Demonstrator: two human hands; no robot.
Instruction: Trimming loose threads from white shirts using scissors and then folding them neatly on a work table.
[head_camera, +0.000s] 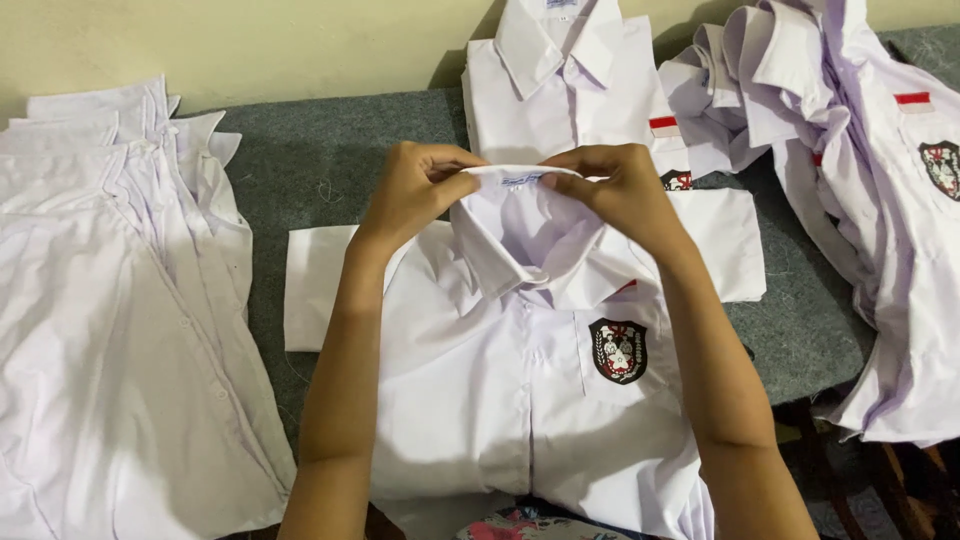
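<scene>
1. White cotton fills the near middle: a short-sleeved shirt (520, 400) lies front up at the near edge of the grey felt-covered table (320, 160), buttoned, with a dark crest badge (618, 350) on its chest pocket.
2. The left hand (415, 195) pinches the shirt's collar (520, 215) at the neckband, fingers closed on the cloth.
3. The right hand (625, 190) is clamped on the same collar from the other side, holding it raised just above the shirt.
4. Along the table's left edge lies a stack of flat white shirts (120, 330), well apart from the hands.
5. At the far edge, just beyond the hands, lies a folded shirt (560, 90) with its collar up.
6. Over the right edge and far right corner sprawls a loose heap of shirts (850, 180) with crests and red-and-white patches.
</scene>
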